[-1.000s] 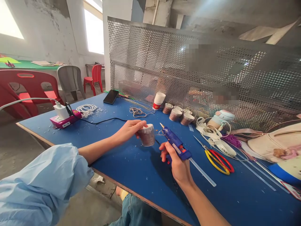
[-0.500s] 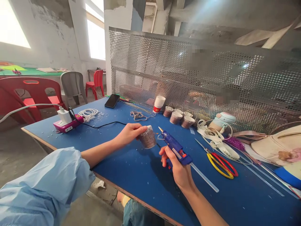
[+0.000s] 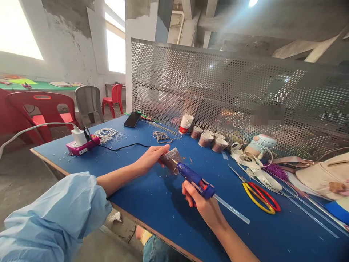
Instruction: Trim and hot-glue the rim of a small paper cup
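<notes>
My left hand grips a small paper cup wrapped in brown cord, tilted above the blue table, its whitish end turned up. My right hand is closed around a blue hot glue gun. The gun's nozzle points up and left, at the side of the cup; whether it touches cannot be made out. A clear glue stick juts from the gun's rear. Beyond my hands stand several similar cord-wrapped cups and a stack of paper cups.
Scissors with red and yellow handles lie at right, near white ribbon, a light-blue bottle and a beige bag. A pink power strip, coiled white cord and phone are at left. Behind runs a perforated metal screen.
My right hand has brought the glue gun left, its nozzle now at the cup. The cup has tilted in my left hand. The whole view has shifted slightly.
</notes>
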`<state>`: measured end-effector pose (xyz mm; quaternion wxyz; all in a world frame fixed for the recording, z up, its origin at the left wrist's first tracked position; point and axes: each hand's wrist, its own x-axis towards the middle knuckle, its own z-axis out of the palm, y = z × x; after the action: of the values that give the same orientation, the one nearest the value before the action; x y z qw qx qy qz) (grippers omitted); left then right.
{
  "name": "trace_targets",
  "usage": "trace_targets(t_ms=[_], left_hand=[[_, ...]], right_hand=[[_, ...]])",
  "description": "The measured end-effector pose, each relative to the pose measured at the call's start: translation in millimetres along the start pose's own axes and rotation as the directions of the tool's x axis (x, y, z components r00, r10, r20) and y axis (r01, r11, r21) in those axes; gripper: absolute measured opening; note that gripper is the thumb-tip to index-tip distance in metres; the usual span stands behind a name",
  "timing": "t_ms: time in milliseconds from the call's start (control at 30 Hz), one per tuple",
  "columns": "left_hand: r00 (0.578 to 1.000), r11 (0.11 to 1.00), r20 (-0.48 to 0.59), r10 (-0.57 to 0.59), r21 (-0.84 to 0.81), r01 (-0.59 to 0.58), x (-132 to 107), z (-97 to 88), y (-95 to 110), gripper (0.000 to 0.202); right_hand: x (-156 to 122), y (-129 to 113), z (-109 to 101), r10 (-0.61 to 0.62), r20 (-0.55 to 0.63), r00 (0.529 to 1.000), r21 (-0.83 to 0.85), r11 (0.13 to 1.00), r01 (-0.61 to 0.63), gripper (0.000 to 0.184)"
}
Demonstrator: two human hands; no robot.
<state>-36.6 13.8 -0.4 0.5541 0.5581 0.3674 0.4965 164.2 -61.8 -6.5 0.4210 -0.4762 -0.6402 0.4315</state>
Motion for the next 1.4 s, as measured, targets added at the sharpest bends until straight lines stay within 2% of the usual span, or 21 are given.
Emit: trace_targets(t_ms=[200,567,933,1400], left_hand=[[1.000,1.000,0.012,0.000,-0.022,0.000,-2,2.7,4,0.051],[1.000,0.999,0.002,0.015,-0.050,-0.015,-1,2.4,2,0.047],[1.000,0.998,0.024,0.012,0.064,-0.014,-5,5.8,7,0.021],[0.999,0.990,0.020,0.029,0.140,-0.032,-7,6.7,10,0.023]], right_hand=[[0,1,1,0.036,-0.013,0.999,-0.043,0.998,-0.036,0.042],[0,0,0,0.054,-0.054,0.997,-0.018,0.998,-0.055,0.042],[0,-1,0,0.052,-0.033,0.998,-0.028,0.998,-0.053,0.043],[0,4,1,0.064,-0.078,0.995,-0.049,0.996,-0.068,0.046]])
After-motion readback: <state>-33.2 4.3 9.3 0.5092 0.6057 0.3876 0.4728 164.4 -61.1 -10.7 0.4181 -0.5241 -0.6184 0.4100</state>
